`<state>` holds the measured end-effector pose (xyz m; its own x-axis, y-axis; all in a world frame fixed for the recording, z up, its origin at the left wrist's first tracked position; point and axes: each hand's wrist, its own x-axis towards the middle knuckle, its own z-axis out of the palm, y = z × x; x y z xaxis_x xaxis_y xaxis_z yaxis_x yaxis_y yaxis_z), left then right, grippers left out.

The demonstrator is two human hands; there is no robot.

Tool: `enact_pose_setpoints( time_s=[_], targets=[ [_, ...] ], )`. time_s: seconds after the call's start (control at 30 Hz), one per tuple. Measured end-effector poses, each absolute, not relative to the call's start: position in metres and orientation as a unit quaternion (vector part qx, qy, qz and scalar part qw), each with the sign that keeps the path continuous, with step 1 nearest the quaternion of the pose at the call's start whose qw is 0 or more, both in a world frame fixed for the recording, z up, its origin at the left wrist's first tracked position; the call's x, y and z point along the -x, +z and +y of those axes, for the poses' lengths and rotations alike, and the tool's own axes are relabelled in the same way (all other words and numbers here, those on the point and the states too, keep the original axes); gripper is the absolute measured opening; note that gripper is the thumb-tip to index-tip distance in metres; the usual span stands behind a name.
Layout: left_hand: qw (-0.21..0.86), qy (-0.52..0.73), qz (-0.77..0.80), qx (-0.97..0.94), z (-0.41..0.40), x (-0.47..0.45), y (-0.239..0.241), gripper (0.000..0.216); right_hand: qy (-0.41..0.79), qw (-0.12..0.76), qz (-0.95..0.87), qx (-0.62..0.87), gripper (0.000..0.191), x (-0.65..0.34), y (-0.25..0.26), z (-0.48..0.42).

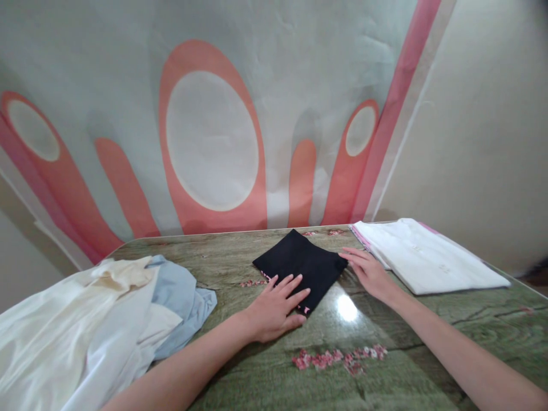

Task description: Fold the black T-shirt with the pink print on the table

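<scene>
A folded black cloth [302, 262] with small pink marks along its lower edge lies at an angle in the middle of the table. My left hand [280, 305] rests flat on its lower left part, fingers spread. At the cloth's right corner, the outstretched fingers of my right hand [367, 273] touch the fabric. My right thumb is hidden, so a pinch on that corner cannot be made out.
Loose cream, white and pale blue cloths [98, 319] are heaped at the left. A flat white folded stack [440, 257] with pink edges sits at the right. The wood-patterned table [342, 388] has printed flowers and meets a decorated wall hanging [214, 142] behind.
</scene>
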<state>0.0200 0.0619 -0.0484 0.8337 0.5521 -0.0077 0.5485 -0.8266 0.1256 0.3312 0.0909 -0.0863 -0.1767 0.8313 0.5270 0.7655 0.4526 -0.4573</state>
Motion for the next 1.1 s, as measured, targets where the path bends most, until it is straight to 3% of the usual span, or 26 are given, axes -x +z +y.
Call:
enact_pose_setpoints(
  time_s=[0.2, 0.4, 0.67, 0.87, 1.1],
  targets=[
    [0.06, 0.009, 0.288, -0.956, 0.065, -0.019, -0.048, 0.06, 0.029, 0.274, -0.81, 0.517, 0.044, -0.35, -0.111, 0.107],
    [0.032, 0.033, 0.272, -0.961, 0.05, -0.024, -0.05, 0.059, 0.012, 0.264, -0.807, 0.529, 0.048, -0.35, -0.115, 0.109],
    [0.026, 0.086, 0.29, -0.953, 0.047, -0.037, -0.045, 0.048, 0.028, 0.323, -0.781, 0.535, 0.036, -0.34, -0.107, 0.1],
    [-0.005, 0.117, 0.361, -0.925, 0.058, -0.027, -0.041, 0.023, 0.024, 0.304, -0.784, 0.54, 0.027, -0.331, -0.096, 0.091],
    [-0.037, 0.092, 0.446, -0.89, 0.087, -0.001, -0.039, 0.026, -0.007, 0.267, -0.821, 0.505, 0.018, -0.319, -0.09, 0.081]
  ],
)
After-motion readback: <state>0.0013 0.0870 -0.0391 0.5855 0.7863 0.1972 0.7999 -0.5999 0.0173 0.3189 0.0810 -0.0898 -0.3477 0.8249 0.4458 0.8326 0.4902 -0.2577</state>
